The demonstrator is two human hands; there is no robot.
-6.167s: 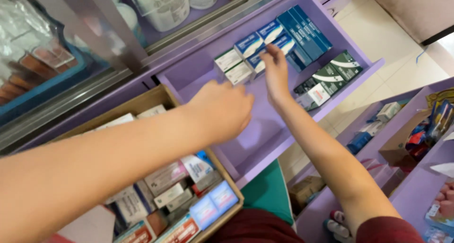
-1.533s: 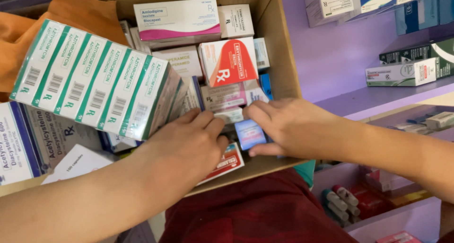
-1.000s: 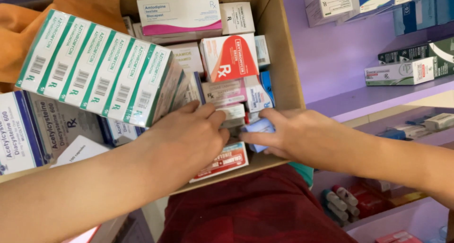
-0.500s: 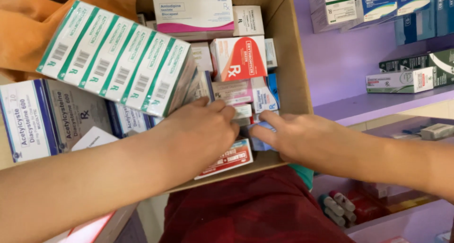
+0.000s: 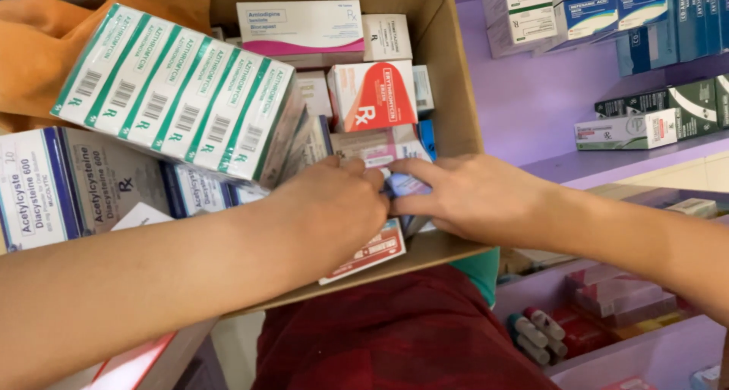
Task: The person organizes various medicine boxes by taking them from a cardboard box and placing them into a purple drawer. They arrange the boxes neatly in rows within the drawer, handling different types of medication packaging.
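left hand [image 5: 330, 208]: bare, no sleeve | right hand [image 5: 474, 196]: bare, no sleeve | lap: dark red garment [image 5: 395, 337]

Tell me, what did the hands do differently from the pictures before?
Earlier the right hand reached up into the purple drawer; now both hands meet inside the cardboard box. The small blue box, first held in plain view, has sunk between the packs, and the left hand has closed in beside it. The green-striped bundle stayed.

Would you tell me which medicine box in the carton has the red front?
The box with the red and white front, near the middle of the carton, just beyond both hands. Its neighbours are white, pink-banded or green-striped.
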